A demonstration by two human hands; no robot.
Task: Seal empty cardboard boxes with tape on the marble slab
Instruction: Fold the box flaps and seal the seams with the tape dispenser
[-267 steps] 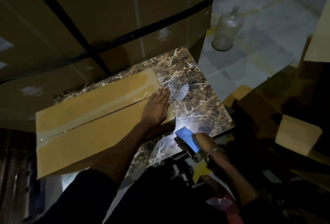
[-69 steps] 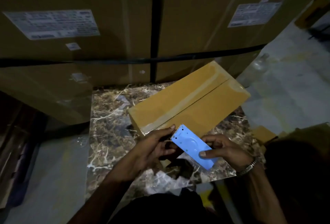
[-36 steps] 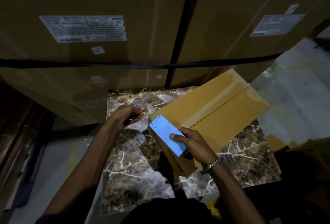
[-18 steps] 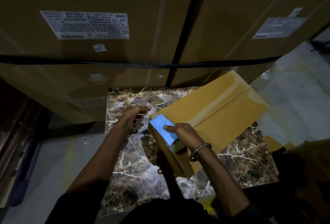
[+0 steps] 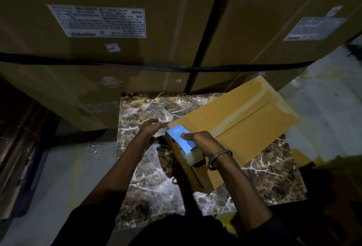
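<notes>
Box (image 5: 244, 126): cardboard, lying aslant on the right half of the marble tabletop (image 5: 148, 177), top seam taped. Right hand (image 5: 201, 141): wraps a blue tape dispenser (image 5: 180, 138) set against the box's near-left corner. Left hand (image 5: 151, 128): just left of that corner, fingers extended toward it; whether they pinch tape cannot be told. Large strapped cartons (image 5: 117, 49): stacked behind.

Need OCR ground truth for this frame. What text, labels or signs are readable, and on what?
"D62F": at the right edge of the white shipping label on the big carton behind the marble slab. I read it with some doubt.
Rest of that label: too small and blurred to read.
White label on the right carton: blurred, unreadable.
Small sticker: unreadable.
Printed arrow mark: a symbol, no words.
Small box and blue tape dispenser: no text.
</notes>
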